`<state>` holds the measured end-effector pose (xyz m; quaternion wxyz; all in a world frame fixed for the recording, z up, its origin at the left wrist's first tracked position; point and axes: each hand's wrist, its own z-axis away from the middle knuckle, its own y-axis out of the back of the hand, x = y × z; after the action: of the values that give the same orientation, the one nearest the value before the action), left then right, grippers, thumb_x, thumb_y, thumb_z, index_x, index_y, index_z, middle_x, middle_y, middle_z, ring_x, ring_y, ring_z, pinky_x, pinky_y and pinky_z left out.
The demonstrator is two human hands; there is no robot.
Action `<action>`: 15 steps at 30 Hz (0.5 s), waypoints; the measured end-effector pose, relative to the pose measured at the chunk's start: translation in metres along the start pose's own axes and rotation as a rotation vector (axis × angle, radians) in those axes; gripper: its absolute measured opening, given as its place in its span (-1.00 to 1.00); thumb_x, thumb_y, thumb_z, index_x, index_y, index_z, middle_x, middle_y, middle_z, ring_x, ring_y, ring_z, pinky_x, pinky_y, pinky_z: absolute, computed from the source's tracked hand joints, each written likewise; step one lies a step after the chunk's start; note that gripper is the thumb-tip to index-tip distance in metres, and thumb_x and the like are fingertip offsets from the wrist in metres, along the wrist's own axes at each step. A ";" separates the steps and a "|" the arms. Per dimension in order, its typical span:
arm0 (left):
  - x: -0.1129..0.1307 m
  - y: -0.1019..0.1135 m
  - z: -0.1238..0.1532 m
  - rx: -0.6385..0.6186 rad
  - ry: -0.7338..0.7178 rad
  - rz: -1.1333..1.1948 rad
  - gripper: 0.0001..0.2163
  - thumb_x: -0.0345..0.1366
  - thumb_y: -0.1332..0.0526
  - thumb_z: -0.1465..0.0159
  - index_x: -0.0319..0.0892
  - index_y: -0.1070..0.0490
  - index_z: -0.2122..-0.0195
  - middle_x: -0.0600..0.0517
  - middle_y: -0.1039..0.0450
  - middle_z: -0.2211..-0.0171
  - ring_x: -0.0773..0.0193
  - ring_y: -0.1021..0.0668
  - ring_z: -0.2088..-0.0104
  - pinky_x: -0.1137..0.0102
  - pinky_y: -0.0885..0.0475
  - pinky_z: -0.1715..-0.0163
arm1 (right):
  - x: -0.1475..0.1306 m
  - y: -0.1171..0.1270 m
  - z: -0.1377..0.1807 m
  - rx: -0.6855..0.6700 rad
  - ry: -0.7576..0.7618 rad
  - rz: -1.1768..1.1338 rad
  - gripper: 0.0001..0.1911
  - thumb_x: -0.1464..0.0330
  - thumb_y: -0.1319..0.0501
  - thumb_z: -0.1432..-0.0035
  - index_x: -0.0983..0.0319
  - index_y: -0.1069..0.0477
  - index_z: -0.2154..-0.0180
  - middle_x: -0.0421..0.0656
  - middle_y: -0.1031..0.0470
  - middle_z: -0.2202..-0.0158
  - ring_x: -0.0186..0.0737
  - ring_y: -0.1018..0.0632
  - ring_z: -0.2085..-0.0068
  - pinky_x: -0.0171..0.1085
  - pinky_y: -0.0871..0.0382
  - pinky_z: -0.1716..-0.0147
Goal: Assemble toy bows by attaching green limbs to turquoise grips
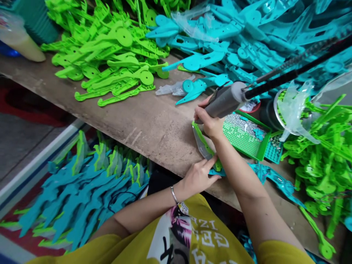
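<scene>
My right hand (209,123) is wrapped round a grey electric screwdriver (224,101), tilted over the workbench; its tip is hidden behind my hand. Below it lies a plastic assembly with a bright green strip (202,136), a clear piece (200,143) and a turquoise piece (221,172) at its near end. My left hand (198,175) holds that near end at the bench's front edge, index finger and thumb stretched onto it. My right forearm covers part of the assembly. Just right of my right hand stands a green perforated tray (244,138) with many small silver screws.
Heaps of green parts (118,55) and turquoise parts (233,40) cover the bench's far side. More green parts (319,168) lie at right, near a metal container (280,110). Finished-looking turquoise-green assemblies (82,198) stand in rows at lower left. A black cord (297,68) slants above the bench.
</scene>
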<state>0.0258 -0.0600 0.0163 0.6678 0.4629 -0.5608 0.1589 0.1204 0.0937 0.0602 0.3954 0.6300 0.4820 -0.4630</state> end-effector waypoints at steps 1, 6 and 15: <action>0.000 0.000 0.000 0.003 0.000 -0.004 -0.31 -0.29 -0.46 -0.20 -0.17 -0.25 -0.33 -0.17 -0.57 -0.01 -0.01 -0.66 0.03 0.14 -0.62 0.00 | 0.000 0.001 -0.002 -0.046 -0.007 0.008 -0.75 0.14 -0.29 -0.06 0.15 -0.33 0.39 -0.33 -0.34 0.58 -0.35 -0.44 0.55 -0.27 -0.42 0.51; -0.001 0.000 0.000 0.024 0.005 -0.052 -0.32 -0.27 -0.47 -0.18 -0.18 -0.29 -0.31 -0.14 -0.59 0.07 0.01 -0.68 0.10 0.16 -0.64 0.05 | 0.005 0.000 -0.009 -0.227 0.027 0.027 -0.76 0.18 -0.32 0.00 0.17 -0.35 0.43 -0.31 -0.36 0.57 -0.35 -0.44 0.51 -0.27 -0.42 0.47; -0.003 0.010 -0.006 0.084 -0.007 -0.147 -0.42 -0.25 -0.50 -0.14 -0.20 -0.45 -0.19 -0.07 -0.65 0.23 0.13 -0.68 0.27 0.32 -0.60 0.19 | -0.043 0.032 0.023 0.118 0.038 0.038 -0.55 -0.03 -0.32 -0.12 0.14 -0.39 0.14 -0.34 -0.38 0.54 -0.32 -0.46 0.49 -0.24 -0.46 0.39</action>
<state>0.0211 -0.0491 0.0187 0.6556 0.5312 -0.5203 0.1312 0.1425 0.0543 0.0977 0.3571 0.6701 0.4492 -0.4709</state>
